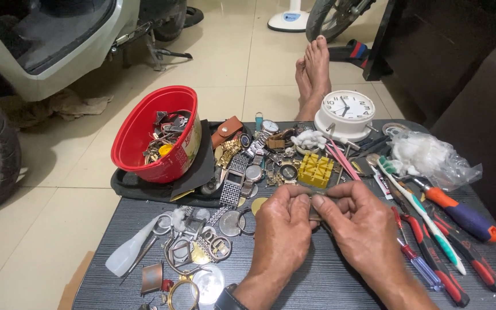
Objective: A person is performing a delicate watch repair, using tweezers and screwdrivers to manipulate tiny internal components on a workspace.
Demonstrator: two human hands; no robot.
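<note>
We count one red bowl (144, 138) and one white clock (348, 109) along the tabletop's (328, 281) far edge. Left hand (282, 227) and right hand (360, 221) meet mid-tabletop, fingers pinching one small metal part (315, 213).

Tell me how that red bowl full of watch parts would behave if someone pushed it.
The red bowl already leans, propped on a dark pouch at the table's edge, so a push would probably tip it rather than slide it. Its load of small metal parts likely makes it heavy for its size, and they would probably spill.
</note>
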